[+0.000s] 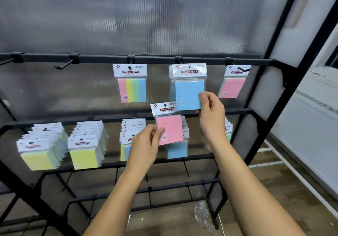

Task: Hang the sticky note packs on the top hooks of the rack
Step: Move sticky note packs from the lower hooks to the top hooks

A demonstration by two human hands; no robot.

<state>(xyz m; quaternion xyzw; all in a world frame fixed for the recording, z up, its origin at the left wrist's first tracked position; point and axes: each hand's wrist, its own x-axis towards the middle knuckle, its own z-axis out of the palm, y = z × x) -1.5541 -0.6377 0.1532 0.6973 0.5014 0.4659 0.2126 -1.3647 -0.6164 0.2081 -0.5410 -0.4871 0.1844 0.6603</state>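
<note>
Pink pack (pixel 170 128) held below top hooks (pixel 178 60); blue pack (pixel 189 93) hanging.

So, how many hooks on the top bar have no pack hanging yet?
2. Both are at the left end of the top bar: the far-left hook, partly cut by the frame edge, and the second hook. More hooks may lie beyond the left edge.

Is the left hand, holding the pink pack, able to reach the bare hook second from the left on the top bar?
Probably yes. The left hand grips the pink pack below the top bar, and the bare hook sticks out up and left, with nothing between them.
</note>
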